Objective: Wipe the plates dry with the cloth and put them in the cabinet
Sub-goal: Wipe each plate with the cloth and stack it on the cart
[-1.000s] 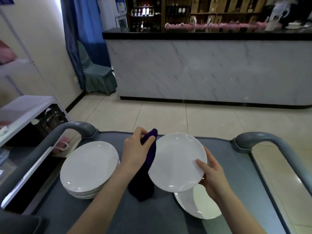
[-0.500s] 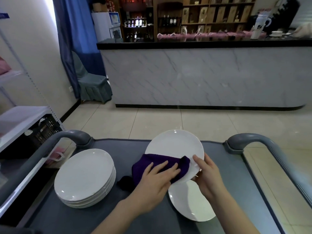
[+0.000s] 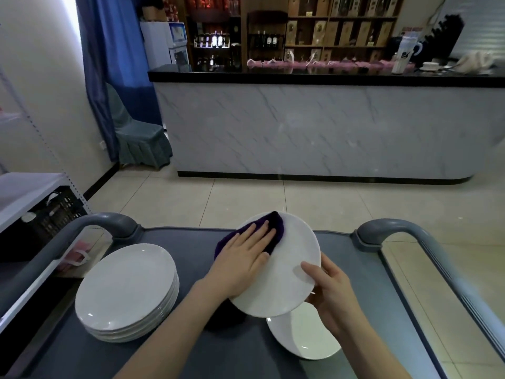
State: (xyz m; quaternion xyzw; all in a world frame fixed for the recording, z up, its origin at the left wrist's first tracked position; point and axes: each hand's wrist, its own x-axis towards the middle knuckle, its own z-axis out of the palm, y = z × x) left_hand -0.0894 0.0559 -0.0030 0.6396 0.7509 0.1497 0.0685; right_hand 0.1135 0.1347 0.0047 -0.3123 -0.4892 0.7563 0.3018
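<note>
A round white plate (image 3: 284,280) is held tilted above the grey cart top (image 3: 196,258). My right hand (image 3: 332,294) grips its right rim, thumb on the upper face and fingers underneath. My left hand (image 3: 243,258) lies flat with straight fingers on a purple cloth (image 3: 274,228), pressing it against the plate's upper left face. A stack of several white plates (image 3: 125,291) stands on the cart's left side. One more white plate (image 3: 303,335) lies flat on the cart under the held plate.
Grey cart handles curve up at the left (image 3: 82,233) and right (image 3: 410,236). A white shelf with a black crate (image 3: 52,212) stands to the left. A marble-fronted bar counter (image 3: 314,127) and a covered chair (image 3: 136,135) are across the tiled floor.
My left hand has slid the purple cloth from the plate's near edge up across its face to the far left rim. The view has tilted up slightly.
</note>
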